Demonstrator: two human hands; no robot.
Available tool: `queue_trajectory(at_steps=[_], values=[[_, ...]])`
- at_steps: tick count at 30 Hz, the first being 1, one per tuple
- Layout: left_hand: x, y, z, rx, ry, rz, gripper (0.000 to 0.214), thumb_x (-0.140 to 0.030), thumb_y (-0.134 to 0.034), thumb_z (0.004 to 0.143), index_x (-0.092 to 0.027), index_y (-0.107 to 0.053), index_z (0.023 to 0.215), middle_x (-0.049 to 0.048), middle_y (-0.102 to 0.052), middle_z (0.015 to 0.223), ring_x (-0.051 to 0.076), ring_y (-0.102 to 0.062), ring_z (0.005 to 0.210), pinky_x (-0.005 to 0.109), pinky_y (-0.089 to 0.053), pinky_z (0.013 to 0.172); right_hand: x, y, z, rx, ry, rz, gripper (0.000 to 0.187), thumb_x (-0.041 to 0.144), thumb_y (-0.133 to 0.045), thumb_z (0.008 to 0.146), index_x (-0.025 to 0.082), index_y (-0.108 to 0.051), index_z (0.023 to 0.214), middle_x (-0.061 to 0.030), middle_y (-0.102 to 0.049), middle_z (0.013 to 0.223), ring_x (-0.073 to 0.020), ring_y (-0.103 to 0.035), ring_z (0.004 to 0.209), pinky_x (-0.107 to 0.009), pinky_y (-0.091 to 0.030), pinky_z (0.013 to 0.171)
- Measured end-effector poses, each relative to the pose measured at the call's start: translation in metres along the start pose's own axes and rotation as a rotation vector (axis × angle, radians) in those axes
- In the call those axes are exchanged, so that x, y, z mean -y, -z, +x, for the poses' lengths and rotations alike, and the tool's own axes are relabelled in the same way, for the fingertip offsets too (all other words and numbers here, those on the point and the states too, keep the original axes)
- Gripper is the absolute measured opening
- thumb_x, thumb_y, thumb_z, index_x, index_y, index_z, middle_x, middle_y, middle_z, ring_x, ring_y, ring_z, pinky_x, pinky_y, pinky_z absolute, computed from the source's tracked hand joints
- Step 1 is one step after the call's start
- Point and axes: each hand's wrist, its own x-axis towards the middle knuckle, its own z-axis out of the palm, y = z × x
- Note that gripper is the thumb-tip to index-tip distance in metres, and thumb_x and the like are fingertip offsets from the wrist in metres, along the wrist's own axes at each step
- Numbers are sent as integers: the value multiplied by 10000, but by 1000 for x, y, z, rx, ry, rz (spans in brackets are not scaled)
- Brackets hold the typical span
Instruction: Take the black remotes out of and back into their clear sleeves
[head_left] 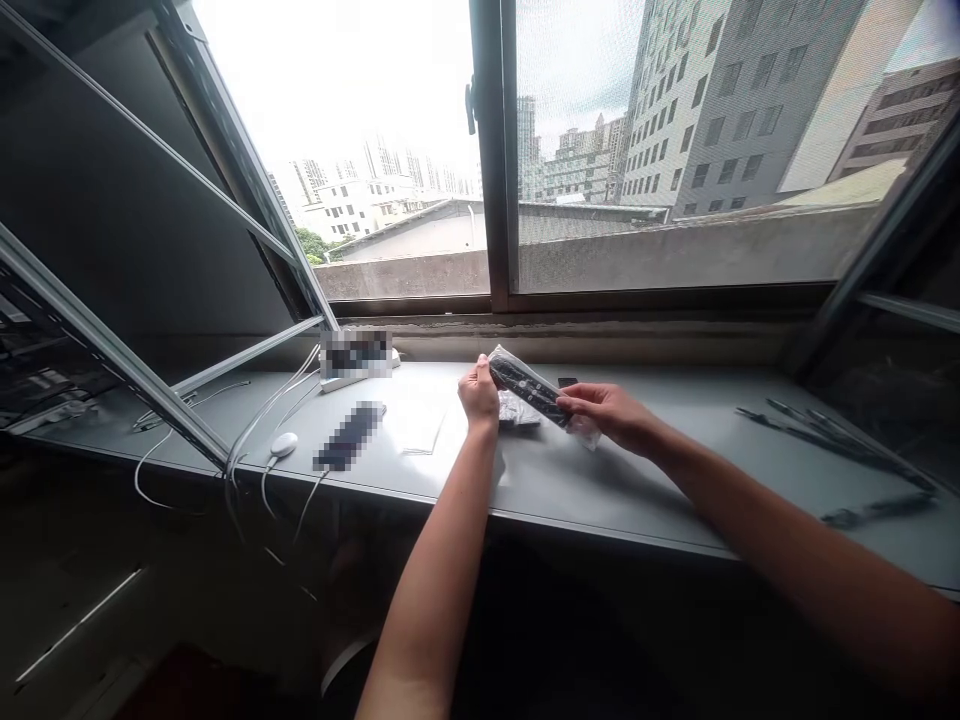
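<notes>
Above the desk, both hands hold a long black remote control (pixel 531 388) in a clear plastic sleeve. Small pale button marks show along its upper face. My left hand (pixel 480 393) is closed around its far left end, thumb upward. At the lower right end, my right hand (pixel 606 410) pinches the remote control and its sleeve, and some loose plastic (pixel 585 432) hangs below the fingers. Behind and beneath lies a shiny silvery-white packet (pixel 516 410), partly hidden. A small dark item (pixel 568 382) sits just beyond my right fingers.
The grey desk (pixel 637 480) runs below a window. On the left are white paper (pixel 424 430), a blurred-out phone (pixel 349 437), a round white puck (pixel 283 445), cables and a power strip (pixel 360 375). Black straps or cables (pixel 847 450) lie right. Metal bars (pixel 112 340) slant at left.
</notes>
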Motion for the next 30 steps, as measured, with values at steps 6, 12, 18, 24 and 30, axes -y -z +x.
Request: queue_trajectory(at_steps=[6,12,18,24,30], values=[[-4,-3,-9,-20,-196,262,525,-600,-593,1041,-222,-712,698,-13,-533,522,161,-518,531,273,-386,582,4,-3,-5,167,-108,-22,507,556,-963,795,144,-846,1065,-100,-807,943,-140,-623,668,-249,-398,529],[-5,-8,-9,150,-63,-12,530,-683,-643,981,-184,-816,933,29,-710,726,173,-632,636,274,-495,604,8,-3,-9,184,-113,-65,501,599,-941,810,147,-783,957,-59,-748,826,-107,-521,590,-250,-296,506],[-10,-8,-9,346,95,-214,655,-720,-696,945,-112,-823,1151,166,-838,1000,245,-782,828,321,-590,754,9,-6,-12,307,-55,-10,465,585,-877,900,151,-714,928,-44,-710,795,-123,-571,604,-253,-421,543],[-8,-9,-9,393,4,-181,637,-717,-725,939,-117,-821,1131,194,-842,1081,292,-815,946,373,-618,863,6,-8,-11,364,-112,34,469,560,-889,901,161,-682,1037,-114,-793,990,-208,-752,722,-303,-582,590],[-10,-11,-10,409,2,-243,659,-716,-749,923,-114,-806,1186,204,-825,1189,302,-824,956,402,-645,875,6,-8,-12,388,-112,57,455,557,-868,929,154,-674,1012,-88,-765,972,-187,-751,688,-282,-583,553]])
